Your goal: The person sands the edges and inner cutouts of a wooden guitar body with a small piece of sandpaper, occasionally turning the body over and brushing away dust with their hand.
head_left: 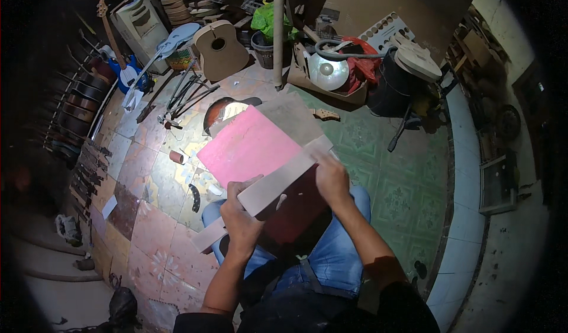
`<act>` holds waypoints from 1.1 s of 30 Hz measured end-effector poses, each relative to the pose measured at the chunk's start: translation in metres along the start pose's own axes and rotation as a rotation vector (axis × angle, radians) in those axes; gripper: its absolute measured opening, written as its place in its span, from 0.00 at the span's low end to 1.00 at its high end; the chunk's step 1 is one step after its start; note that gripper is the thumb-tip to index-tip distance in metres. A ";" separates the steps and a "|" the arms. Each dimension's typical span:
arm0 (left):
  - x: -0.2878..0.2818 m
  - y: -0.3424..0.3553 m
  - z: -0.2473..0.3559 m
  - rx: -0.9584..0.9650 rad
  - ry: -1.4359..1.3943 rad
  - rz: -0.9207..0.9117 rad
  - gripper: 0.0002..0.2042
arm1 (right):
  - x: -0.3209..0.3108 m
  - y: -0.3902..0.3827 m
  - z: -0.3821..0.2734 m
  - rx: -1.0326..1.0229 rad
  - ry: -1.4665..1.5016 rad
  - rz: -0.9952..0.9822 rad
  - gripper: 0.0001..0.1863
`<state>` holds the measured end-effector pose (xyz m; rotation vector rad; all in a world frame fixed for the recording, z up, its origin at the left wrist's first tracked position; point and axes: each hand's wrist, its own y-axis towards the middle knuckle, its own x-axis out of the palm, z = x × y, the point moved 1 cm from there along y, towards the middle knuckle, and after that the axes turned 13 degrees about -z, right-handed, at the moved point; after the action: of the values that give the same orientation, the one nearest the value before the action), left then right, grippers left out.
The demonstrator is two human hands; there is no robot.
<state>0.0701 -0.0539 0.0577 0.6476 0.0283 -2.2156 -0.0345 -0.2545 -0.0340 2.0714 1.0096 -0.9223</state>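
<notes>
Presently, one pale bar (286, 174) is slanting across the middle of the frame

Counting from left to right, one blue electric guitar (128, 75) is leaning at upper left, one bare guitar body (222, 58) with a round hole is standing at upper centre, one pink sheet (251, 143) is lying at mid-frame, and one dark red panel (296, 214) is showing below the bar. More guitars (77, 108) are lining the left side, too dim for a sure count.

The left hand (244, 222), its fingers curled, is gripping the bar near its lower-left end. A pale strip (208, 237) is poking out left of that hand; whether it is part of the bar cannot be told. The right hand (332, 180), blurred and partly curled, is resting at the bar's upper-right end; how tightly it is closing cannot be told.

Around them, a sunburst guitar body (214, 115) is lying just above the pink sheet, which is hiding part of it. A grey board (293, 117) is extending under the sheet to the right. A pole (278, 37) is rising at upper centre, a carton (325, 91) is holding a pale round object (329, 72), and a black bucket (390, 87) is standing farther right.
</notes>
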 end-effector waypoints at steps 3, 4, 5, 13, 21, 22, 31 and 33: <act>-0.001 0.002 -0.002 0.026 -0.010 0.000 0.29 | 0.010 -0.015 -0.029 -0.048 0.065 -0.006 0.19; -0.001 0.000 -0.005 0.019 -0.004 0.001 0.29 | 0.001 -0.020 -0.063 -0.224 0.191 0.093 0.19; -0.001 -0.001 -0.007 0.011 0.001 0.002 0.29 | 0.003 -0.019 -0.045 -0.225 0.189 0.094 0.19; -0.004 0.000 -0.008 0.045 0.042 0.014 0.29 | 0.005 -0.019 -0.018 -0.041 -0.022 -0.036 0.23; -0.005 0.000 -0.005 -0.011 0.019 0.029 0.30 | 0.009 -0.021 -0.018 0.000 -0.011 -0.077 0.23; -0.006 -0.001 -0.006 0.001 0.014 0.023 0.30 | 0.004 -0.013 0.000 0.092 0.004 -0.044 0.23; -0.011 -0.004 -0.019 0.055 0.013 0.012 0.29 | 0.010 -0.003 0.025 0.173 0.018 -0.028 0.24; -0.015 -0.009 -0.020 0.039 0.015 0.003 0.30 | -0.004 0.008 0.006 0.053 0.103 0.190 0.22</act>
<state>0.0805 -0.0323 0.0461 0.6857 -0.0079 -2.2133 -0.0313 -0.2651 -0.0323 2.2344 0.8304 -0.7604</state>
